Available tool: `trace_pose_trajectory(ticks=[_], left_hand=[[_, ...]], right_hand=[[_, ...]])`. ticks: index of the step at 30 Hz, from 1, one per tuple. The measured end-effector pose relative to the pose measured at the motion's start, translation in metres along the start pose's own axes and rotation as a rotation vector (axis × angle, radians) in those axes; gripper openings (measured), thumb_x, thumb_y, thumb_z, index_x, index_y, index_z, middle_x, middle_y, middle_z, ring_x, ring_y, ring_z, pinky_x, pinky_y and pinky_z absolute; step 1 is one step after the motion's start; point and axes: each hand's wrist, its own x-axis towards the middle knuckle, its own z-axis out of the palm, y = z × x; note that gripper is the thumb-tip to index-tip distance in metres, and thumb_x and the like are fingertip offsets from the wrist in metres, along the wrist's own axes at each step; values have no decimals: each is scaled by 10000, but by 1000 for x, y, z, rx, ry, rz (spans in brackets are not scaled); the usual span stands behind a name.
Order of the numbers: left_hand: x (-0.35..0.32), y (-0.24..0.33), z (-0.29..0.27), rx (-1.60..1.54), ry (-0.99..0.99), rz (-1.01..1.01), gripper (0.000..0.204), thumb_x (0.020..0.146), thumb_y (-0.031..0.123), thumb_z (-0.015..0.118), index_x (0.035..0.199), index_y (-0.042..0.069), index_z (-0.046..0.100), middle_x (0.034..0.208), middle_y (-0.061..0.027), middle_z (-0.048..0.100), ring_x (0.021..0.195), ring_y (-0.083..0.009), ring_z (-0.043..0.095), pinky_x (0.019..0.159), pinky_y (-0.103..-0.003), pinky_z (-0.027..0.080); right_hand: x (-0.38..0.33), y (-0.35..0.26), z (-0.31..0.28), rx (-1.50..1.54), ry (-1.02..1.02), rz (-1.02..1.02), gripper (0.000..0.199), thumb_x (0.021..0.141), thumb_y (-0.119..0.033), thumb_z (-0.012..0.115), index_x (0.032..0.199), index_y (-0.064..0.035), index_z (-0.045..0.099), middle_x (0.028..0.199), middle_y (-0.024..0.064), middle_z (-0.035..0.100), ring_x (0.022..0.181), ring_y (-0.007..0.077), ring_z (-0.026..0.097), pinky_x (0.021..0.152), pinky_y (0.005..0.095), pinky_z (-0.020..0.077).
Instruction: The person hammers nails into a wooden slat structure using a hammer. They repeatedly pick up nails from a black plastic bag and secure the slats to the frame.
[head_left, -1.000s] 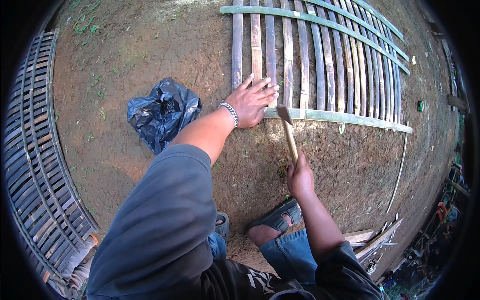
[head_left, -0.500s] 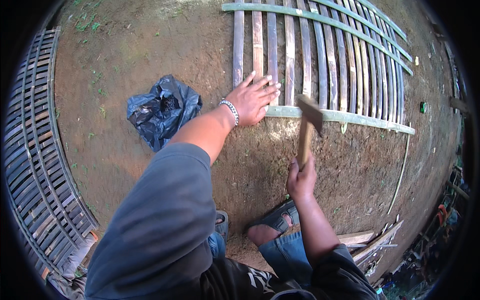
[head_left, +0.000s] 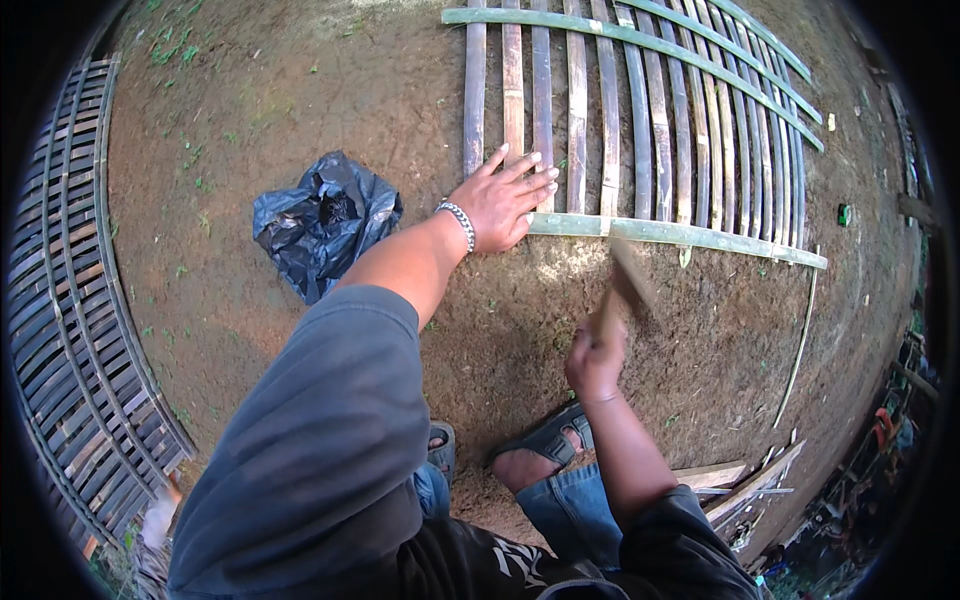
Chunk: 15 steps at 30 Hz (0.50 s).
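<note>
My left hand (head_left: 500, 205), with a chain bracelet on its wrist, lies flat with spread fingers on the lower left corner of a bamboo slat panel (head_left: 608, 110). Its palm covers the end of the green bamboo strip (head_left: 655, 232) that crosses the slat ends. Gripped in my right hand (head_left: 597, 362) is a hammer (head_left: 628, 285) with a wooden handle. The hammer head is smeared by motion and hangs over the soil, just on my side of the green strip, apart from it. Several slats run away from me under more green cross strips (head_left: 540, 17).
A crumpled black plastic bag (head_left: 328, 222) sits open on the soil left of my hand. Another slatted bamboo panel (head_left: 75, 300) lies at the far left. Wood pieces (head_left: 755, 483) lie lower right, and a thin stick (head_left: 797, 350) and a small green object (head_left: 845, 215) lie right.
The hammer has swung from over the green strip back toward me, its head now tilted to the right. My left hand stays in place on the slats.
</note>
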Motion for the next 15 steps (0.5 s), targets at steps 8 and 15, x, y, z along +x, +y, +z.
trace_pose_trajectory(ticks=[8, 15], left_hand=[[-3, 2, -2, -46, 26, 2, 593, 912, 249, 556, 1489, 122, 514, 1631, -34, 392, 1547, -243, 267, 1280, -541, 125], [-10, -5, 5, -109, 224, -92, 591, 872, 165, 504, 1454, 65, 534, 1529, -101, 522, 1465, -264, 422, 1271, -535, 161]], right_hand=[[-22, 8, -12, -8, -297, 487, 423, 974, -147, 596, 1366, -93, 446, 1004, 307, 684, 908, 523, 665, 774, 590, 527], [-18, 13, -20, 69, -180, 477, 390, 980, -163, 609, 1331, -77, 460, 978, 317, 683, 930, 536, 656, 766, 575, 526]])
